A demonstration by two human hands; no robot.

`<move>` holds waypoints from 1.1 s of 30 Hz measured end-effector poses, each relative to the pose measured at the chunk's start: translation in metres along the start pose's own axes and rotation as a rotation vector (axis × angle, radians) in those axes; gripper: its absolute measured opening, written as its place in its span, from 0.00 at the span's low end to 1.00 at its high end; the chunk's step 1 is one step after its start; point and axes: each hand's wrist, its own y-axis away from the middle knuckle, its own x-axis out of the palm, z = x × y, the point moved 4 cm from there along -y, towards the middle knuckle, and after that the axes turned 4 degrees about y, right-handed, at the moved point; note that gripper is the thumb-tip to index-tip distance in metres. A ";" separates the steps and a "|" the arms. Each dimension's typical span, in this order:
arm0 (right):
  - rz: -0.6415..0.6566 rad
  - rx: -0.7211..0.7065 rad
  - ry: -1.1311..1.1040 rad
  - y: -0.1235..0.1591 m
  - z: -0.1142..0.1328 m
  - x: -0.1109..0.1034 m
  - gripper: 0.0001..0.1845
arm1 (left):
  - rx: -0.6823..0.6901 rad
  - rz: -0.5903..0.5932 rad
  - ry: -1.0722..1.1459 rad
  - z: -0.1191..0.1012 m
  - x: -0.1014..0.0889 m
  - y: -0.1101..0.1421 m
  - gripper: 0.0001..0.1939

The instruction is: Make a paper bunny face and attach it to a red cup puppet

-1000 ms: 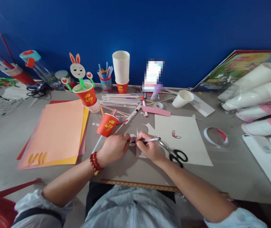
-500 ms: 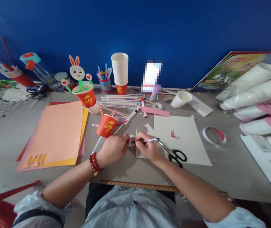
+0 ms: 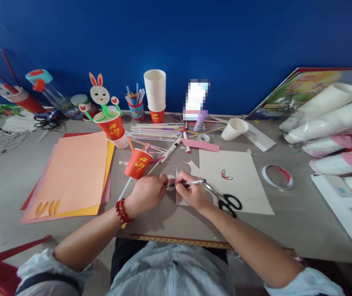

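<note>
In my right hand [image 3: 191,190] is a slim pen [image 3: 197,181], its tip down at a small round white paper cutout [image 3: 171,177]. My left hand [image 3: 149,190], with a red bead bracelet on the wrist, is closed at the cutout's left edge and pinches it; part of the cutout is hidden by the fingers. Beneath and beside my right hand lie white paper scraps [image 3: 192,166]. Black-handled scissors [image 3: 225,201] rest just to its right, partly on a white sheet [image 3: 240,172] that carries two small red-and-black leaf shapes [image 3: 226,175].
Colored paper sheets [image 3: 80,168] lie at left. A red paper cup [image 3: 138,163] leans near my left hand; a cup with a rabbit figure [image 3: 111,125] stands behind. Straws [image 3: 154,131], stacked cups [image 3: 155,90], a white cup [image 3: 234,128] and a tape roll [image 3: 277,177] are farther out.
The view has shifted very slightly. Both hands, the pen and the paper cutout look almost the same as before.
</note>
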 end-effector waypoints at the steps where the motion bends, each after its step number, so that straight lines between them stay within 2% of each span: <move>1: -0.002 0.000 0.000 0.000 0.000 0.000 0.07 | 0.001 0.000 0.001 0.000 0.000 0.000 0.12; 33: -0.028 0.052 -0.001 -0.001 0.008 -0.006 0.07 | -0.025 0.032 0.002 0.000 -0.001 -0.001 0.13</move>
